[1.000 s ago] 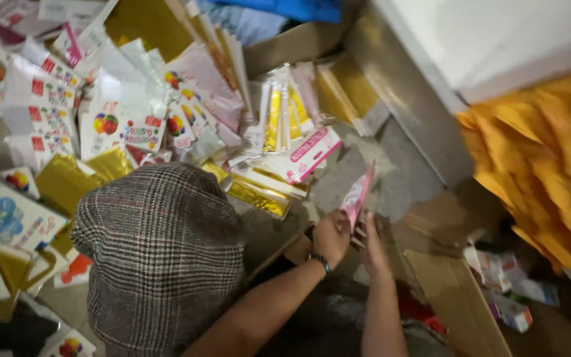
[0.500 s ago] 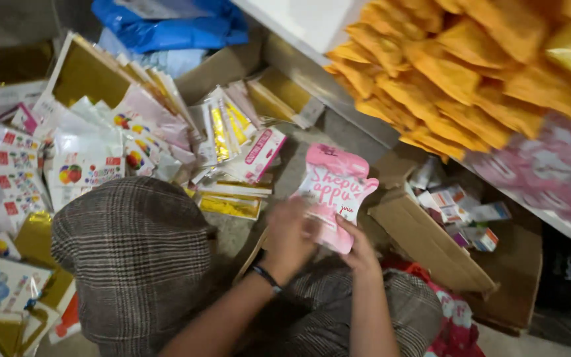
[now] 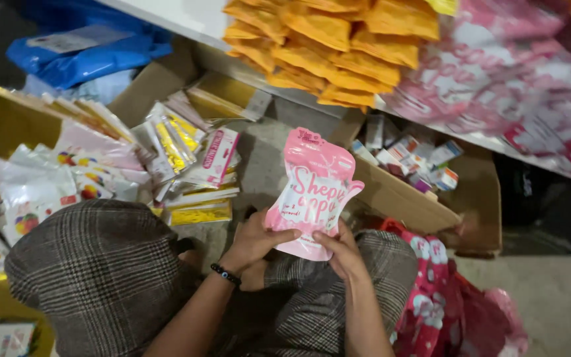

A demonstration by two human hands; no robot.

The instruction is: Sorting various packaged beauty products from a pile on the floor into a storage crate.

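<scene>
Grey floor (image 3: pixel 266 158) lies under lots of packets. At the far left, shiny white and yellow packets (image 3: pixel 166 145) sit in a messy pile, with a blue bag (image 3: pixel 87 56) behind them. Next comes a checked cap (image 3: pixel 94 271). The left hand (image 3: pixel 254 241) holds the bottom of a pink pouch (image 3: pixel 313 192), thumb pressed on its front. The right hand (image 3: pixel 345 250) pinches the pouch's bottom edge too. The pouch stands upright above the checked knees. Farther right, a cardboard box (image 3: pixel 398 198) holds small boxes, and orange packets (image 3: pixel 325 46) hang above.
</scene>
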